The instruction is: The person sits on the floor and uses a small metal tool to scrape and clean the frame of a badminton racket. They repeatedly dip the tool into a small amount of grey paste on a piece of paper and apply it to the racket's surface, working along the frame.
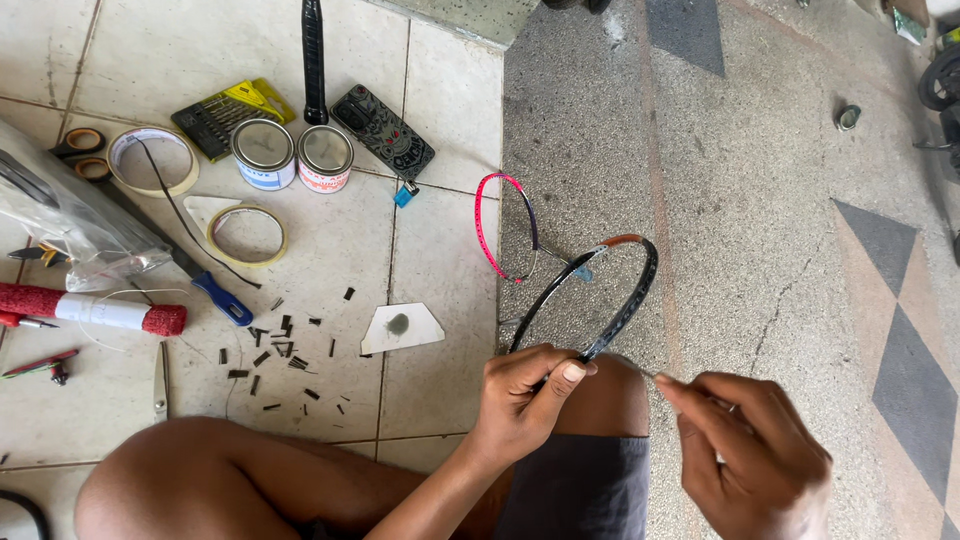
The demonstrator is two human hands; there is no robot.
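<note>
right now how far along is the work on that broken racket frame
Done, it seems: cut black bits litter the tile. In hand: the left hand grips the black frame piece; the right hand pinches something thin at its end. Left: the pink piece lies apart, and both tins are closed.

The floor is pale tile [330, 250] on the left of the frame and speckled stone on the right. On the tiles lie two small tins [293, 155], tape rolls [247, 235], a blue-handled tool [222, 298], scattered black bits [285, 350], and a red-wrapped grip [95, 311].
</note>
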